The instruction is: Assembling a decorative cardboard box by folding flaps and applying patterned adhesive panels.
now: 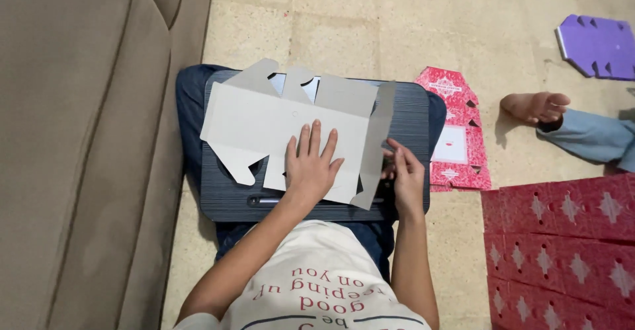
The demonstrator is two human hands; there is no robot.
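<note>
- Fingers (316, 141) of the left hand (311, 168) are lying spread and flat, pressing down on the flat grey die-cut cardboard box blank (278, 128); they are gripping nothing.
- Fingers of the right hand (405, 178) are curling around the right-hand flap of the grey blank, pinching its folded strip near the lower right corner of the dark ribbed rectangular lap desk (410, 115).
- Grey blank is lying plain side up across the middle of the lap desk, its tabs reaching over the far edge and its left part nearing the left edge.
- Lap desk is resting on the person's legs in blue trousers (192, 98), just beside the tan fabric sofa (79, 138) on the left.
- Flat red patterned cardboard box blank (456, 131) is lying on the beige tiled floor (370, 26), just beside the right edge of the lap desk.
- Stack of red patterned cardboard sheets (562, 250) is sitting at the lower right, well apart from the hands.
- Flat purple cardboard blank (595, 45) is lying at the upper right of the floor.
- Another person's bare foot (534, 106) and light blue trouser leg (592, 138) are showing between the purple blank and the red stack.
</note>
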